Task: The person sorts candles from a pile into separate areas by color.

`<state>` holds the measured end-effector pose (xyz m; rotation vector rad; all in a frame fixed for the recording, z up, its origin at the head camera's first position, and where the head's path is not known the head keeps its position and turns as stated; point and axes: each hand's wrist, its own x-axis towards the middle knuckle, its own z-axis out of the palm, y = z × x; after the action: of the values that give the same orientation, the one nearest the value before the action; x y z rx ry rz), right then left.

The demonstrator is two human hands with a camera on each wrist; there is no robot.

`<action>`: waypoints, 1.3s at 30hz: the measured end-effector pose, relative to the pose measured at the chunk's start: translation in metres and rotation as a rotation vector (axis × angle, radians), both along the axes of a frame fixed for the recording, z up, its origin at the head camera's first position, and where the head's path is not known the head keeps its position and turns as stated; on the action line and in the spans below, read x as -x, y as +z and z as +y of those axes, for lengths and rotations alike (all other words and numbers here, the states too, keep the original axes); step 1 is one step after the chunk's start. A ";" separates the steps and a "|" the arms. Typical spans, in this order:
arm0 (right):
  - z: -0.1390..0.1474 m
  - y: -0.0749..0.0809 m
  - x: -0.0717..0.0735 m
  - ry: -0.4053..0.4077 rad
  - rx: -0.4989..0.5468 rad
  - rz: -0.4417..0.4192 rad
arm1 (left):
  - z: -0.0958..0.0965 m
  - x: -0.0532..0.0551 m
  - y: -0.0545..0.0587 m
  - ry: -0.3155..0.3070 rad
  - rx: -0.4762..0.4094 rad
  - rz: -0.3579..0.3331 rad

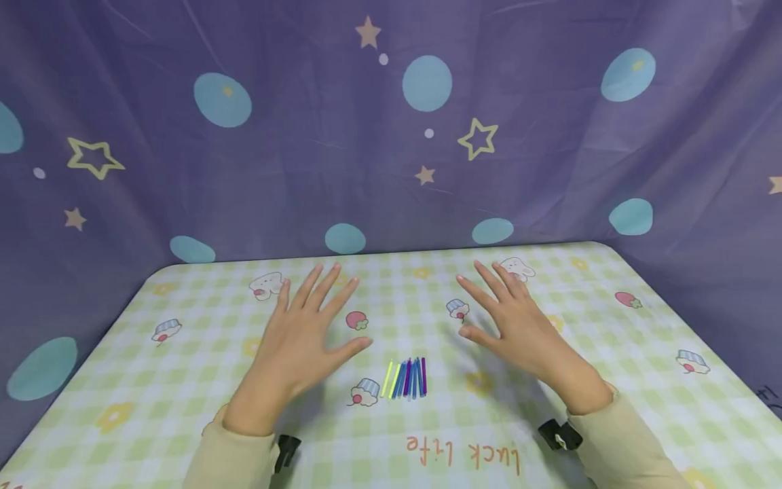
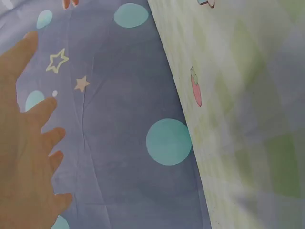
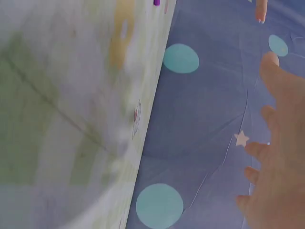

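Several thin sticks (image 1: pixel 407 378), yellow, blue and purple, lie side by side in a small bundle on the checkered tablecloth. To their left my left hand (image 1: pixel 299 343) hovers above the cloth with its fingers spread and nothing in it. My right hand (image 1: pixel 519 326) is held up to the right of the sticks, also with spread fingers and holding nothing. In the left wrist view the left hand (image 2: pixel 28 143) shows outstretched fingers; the right wrist view shows the right hand (image 3: pixel 279 157) likewise. A purple stick end (image 3: pixel 156 2) peeks in at the top of that view.
The green-and-white checkered tablecloth (image 1: pixel 201 380) has printed cupcakes, flowers and upside-down lettering. A purple curtain (image 1: pixel 293 170) with stars and teal dots hangs behind the table's rounded far edge. Black straps or mounts (image 1: pixel 560 435) sit at both wrists.
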<state>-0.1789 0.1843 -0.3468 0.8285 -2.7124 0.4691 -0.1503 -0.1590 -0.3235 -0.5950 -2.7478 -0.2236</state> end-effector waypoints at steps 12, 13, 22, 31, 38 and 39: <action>-0.018 -0.006 -0.013 0.053 0.062 -0.135 | 0.010 -0.003 -0.012 -0.086 -0.046 -0.124; -0.019 -0.007 -0.014 0.061 0.071 -0.142 | 0.011 -0.004 -0.013 -0.089 -0.052 -0.136; -0.028 -0.009 -0.014 0.120 0.148 -0.176 | 0.016 -0.005 -0.016 -0.123 -0.110 -0.243; -0.033 -0.012 -0.017 0.187 0.241 -0.332 | 0.022 -0.005 -0.021 -0.129 -0.132 -0.355; -0.035 -0.014 -0.018 0.258 0.251 -0.418 | 0.025 -0.004 -0.023 -0.145 -0.143 -0.410; -0.035 -0.014 -0.017 0.262 0.257 -0.432 | 0.025 -0.003 -0.023 -0.149 -0.143 -0.413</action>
<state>-0.1614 0.1491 -0.3611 1.1207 -2.8316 1.1469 -0.1474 -0.1336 -0.3462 -0.7900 -3.0416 -0.6370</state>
